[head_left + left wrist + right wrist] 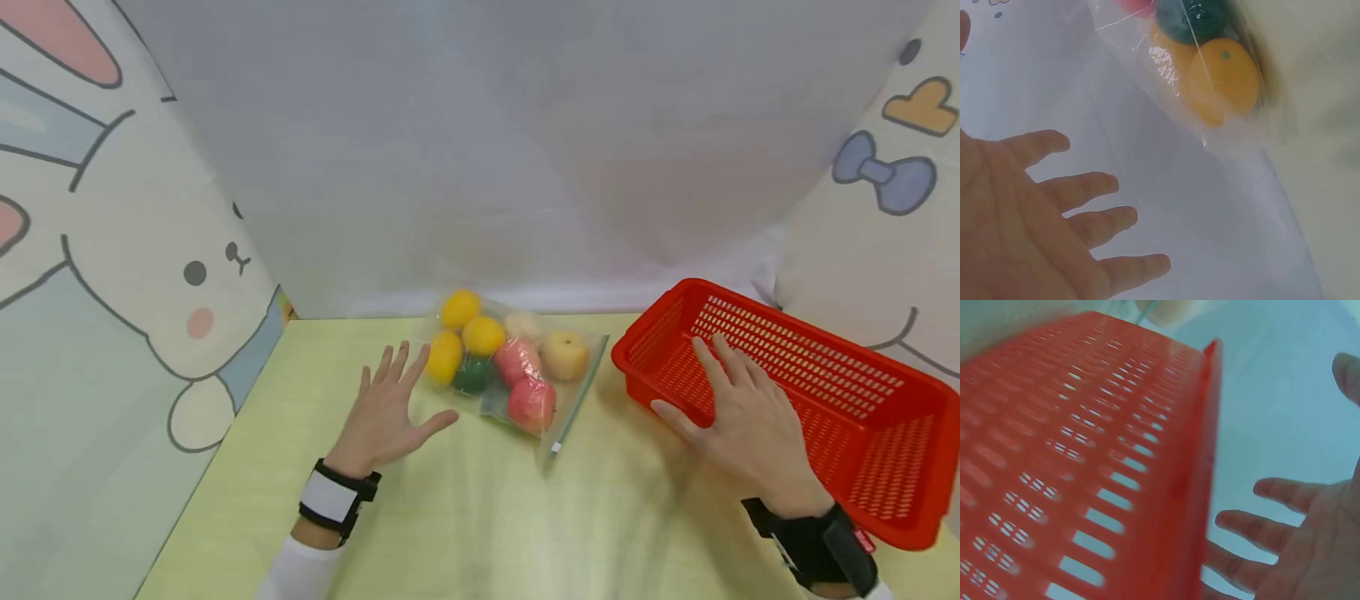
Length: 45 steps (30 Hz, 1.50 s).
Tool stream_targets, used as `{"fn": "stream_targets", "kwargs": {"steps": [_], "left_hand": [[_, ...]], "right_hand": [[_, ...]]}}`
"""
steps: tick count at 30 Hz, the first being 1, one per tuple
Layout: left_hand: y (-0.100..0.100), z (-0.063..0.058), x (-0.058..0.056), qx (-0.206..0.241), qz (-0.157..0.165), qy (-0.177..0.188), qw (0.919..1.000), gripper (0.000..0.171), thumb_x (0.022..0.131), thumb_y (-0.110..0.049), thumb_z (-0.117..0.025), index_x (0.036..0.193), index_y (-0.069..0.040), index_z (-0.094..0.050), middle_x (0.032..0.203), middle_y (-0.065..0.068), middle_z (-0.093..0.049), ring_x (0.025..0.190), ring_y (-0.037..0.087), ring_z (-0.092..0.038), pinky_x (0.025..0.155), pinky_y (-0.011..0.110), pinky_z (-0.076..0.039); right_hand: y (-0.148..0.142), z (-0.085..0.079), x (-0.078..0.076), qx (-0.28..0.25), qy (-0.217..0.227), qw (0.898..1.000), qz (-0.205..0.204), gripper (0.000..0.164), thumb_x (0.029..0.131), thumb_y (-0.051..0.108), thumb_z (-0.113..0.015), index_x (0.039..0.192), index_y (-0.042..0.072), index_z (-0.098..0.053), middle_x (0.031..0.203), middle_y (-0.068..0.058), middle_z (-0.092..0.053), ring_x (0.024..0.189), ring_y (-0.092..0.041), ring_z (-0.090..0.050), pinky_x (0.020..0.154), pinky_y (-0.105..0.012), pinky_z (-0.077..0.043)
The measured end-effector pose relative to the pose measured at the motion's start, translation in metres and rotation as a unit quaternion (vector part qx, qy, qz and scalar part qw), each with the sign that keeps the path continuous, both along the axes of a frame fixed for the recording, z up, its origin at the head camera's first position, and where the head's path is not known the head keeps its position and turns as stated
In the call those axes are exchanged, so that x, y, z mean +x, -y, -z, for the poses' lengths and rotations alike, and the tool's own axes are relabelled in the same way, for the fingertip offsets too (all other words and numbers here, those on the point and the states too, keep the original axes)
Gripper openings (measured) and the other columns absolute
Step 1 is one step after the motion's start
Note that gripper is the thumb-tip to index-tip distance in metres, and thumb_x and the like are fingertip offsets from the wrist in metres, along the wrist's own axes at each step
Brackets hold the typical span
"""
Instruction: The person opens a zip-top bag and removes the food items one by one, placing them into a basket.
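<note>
A clear zip bag (581, 400) of fruit lies at the back middle of the table. Inside it show several yellow-orange fruits (483, 336), a dark green one (472, 374), pink-red ones (532, 404) and a pale yellow one (565, 356). My left hand (386, 421) is spread just left of the bag, holding nothing; in the left wrist view its fingers are apart from the bag (1222, 147). With fingers spread, my right hand (750, 425) overlaps the near left part of a red plastic basket (825, 350) and grips nothing. The basket's slotted wall (1104, 456) fills much of the right wrist view.
The table (487, 533) has a pale yellow-green top. Behind it rises a plain whitish backdrop (487, 150). Panels with cartoon drawings stand at the left (142, 317) and right (855, 275). The basket takes up the table's right side.
</note>
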<state>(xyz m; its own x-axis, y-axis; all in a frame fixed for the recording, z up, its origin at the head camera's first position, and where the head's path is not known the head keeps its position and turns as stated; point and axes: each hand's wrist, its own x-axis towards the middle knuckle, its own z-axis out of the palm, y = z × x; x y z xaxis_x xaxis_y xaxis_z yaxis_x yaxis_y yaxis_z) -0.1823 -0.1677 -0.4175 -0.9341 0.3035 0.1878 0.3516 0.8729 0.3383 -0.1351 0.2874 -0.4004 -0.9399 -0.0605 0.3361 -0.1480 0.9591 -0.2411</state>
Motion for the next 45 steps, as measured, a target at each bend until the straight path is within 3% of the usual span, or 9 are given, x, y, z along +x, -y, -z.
{"fn": "stream_targets", "kwargs": {"steps": [3,5,11,16,20,25,29,39,45], "left_hand": [[-0.011,0.01,-0.019,0.009,0.015,0.017,0.9997,0.099,0.092,-0.068,-0.064,0.169,-0.021,-0.025,0.175,0.022,-0.021,0.163,0.049,-0.014,0.124,0.08,-0.014],[-0.021,0.017,-0.031,0.012,0.021,0.024,0.9994,0.097,0.093,-0.069,-0.062,0.169,-0.023,-0.025,0.175,0.022,-0.021,0.164,0.05,-0.013,0.124,0.081,-0.013],[-0.06,0.032,-0.059,-0.005,0.05,-0.001,0.9987,0.096,0.092,-0.072,-0.06,0.168,-0.023,-0.028,0.176,0.02,-0.022,0.164,0.05,-0.013,0.124,0.081,-0.013],[-0.089,0.039,-0.074,-0.029,0.063,-0.005,0.9976,0.095,0.092,-0.076,-0.054,0.169,-0.027,-0.025,0.178,0.018,-0.016,0.165,0.048,-0.006,0.126,0.079,-0.009],[-0.101,0.045,-0.084,-0.051,0.059,-0.023,0.9967,0.097,0.092,-0.08,-0.051,0.169,-0.029,-0.024,0.177,0.018,-0.02,0.165,0.048,-0.009,0.125,0.08,-0.013],[-0.102,0.051,-0.089,-0.066,0.05,-0.001,0.9966,0.094,0.092,-0.084,-0.046,0.168,-0.033,-0.027,0.177,0.014,-0.024,0.165,0.047,-0.013,0.124,0.081,-0.014],[-0.097,0.05,-0.086,-0.061,0.047,0.021,0.9968,0.092,0.091,-0.085,-0.047,0.166,-0.034,-0.033,0.176,0.011,-0.025,0.165,0.045,-0.015,0.123,0.081,-0.013],[-0.085,0.058,-0.093,-0.052,0.033,-0.01,0.998,0.088,0.09,-0.082,-0.054,0.162,-0.035,-0.041,0.175,0.011,-0.029,0.162,0.046,-0.022,0.119,0.085,-0.017],[-0.08,0.063,-0.109,-0.036,0.038,-0.012,0.9985,0.09,0.089,-0.082,-0.056,0.162,-0.033,-0.042,0.174,0.012,-0.031,0.162,0.046,-0.024,0.119,0.085,-0.017]], "right_hand": [[0.004,0.009,0.0,-0.005,-0.022,1.0,0.014,0.096,0.092,0.059,-0.072,0.164,0.007,-0.035,0.161,-0.031,-0.042,0.138,-0.058,-0.043,0.109,-0.08,-0.037],[0.007,0.016,0.001,-0.004,-0.064,0.998,0.015,0.088,0.09,0.051,-0.077,0.157,0.005,-0.045,0.152,-0.032,-0.052,0.13,-0.056,-0.051,0.103,-0.076,-0.045],[0.014,0.037,0.001,-0.009,-0.184,0.983,0.012,0.067,0.083,0.038,-0.083,0.135,0.0,-0.066,0.119,-0.032,-0.071,0.101,-0.052,-0.066,0.073,-0.065,-0.059],[0.018,0.045,0.001,-0.022,-0.167,0.985,0.044,0.057,0.086,0.035,-0.083,0.129,-0.001,-0.069,0.111,-0.031,-0.073,0.093,-0.049,-0.067,0.067,-0.064,-0.058],[0.019,0.05,0.001,-0.023,-0.141,0.988,0.062,0.052,0.091,0.033,-0.081,0.128,-0.001,-0.07,0.11,-0.029,-0.073,0.094,-0.048,-0.068,0.069,-0.064,-0.06],[0.018,0.055,0.0,-0.018,-0.147,0.987,0.056,0.043,0.092,0.031,-0.081,0.12,0.0,-0.075,0.106,-0.026,-0.077,0.088,-0.044,-0.069,0.076,-0.064,-0.062],[0.016,0.057,-0.001,-0.01,-0.168,0.985,0.042,0.035,0.091,0.029,-0.082,0.112,0.001,-0.077,0.099,-0.024,-0.078,0.08,-0.041,-0.068,0.072,-0.062,-0.063],[0.014,0.058,-0.004,0.008,-0.195,0.98,0.024,0.033,0.087,0.026,-0.085,0.108,0.001,-0.078,0.093,-0.021,-0.077,0.076,-0.038,-0.067,0.066,-0.057,-0.063],[0.013,0.062,-0.006,0.032,-0.209,0.977,0.023,0.033,0.085,0.026,-0.084,0.105,0.001,-0.078,0.089,-0.019,-0.076,0.073,-0.034,-0.065,0.061,-0.052,-0.062]]}}
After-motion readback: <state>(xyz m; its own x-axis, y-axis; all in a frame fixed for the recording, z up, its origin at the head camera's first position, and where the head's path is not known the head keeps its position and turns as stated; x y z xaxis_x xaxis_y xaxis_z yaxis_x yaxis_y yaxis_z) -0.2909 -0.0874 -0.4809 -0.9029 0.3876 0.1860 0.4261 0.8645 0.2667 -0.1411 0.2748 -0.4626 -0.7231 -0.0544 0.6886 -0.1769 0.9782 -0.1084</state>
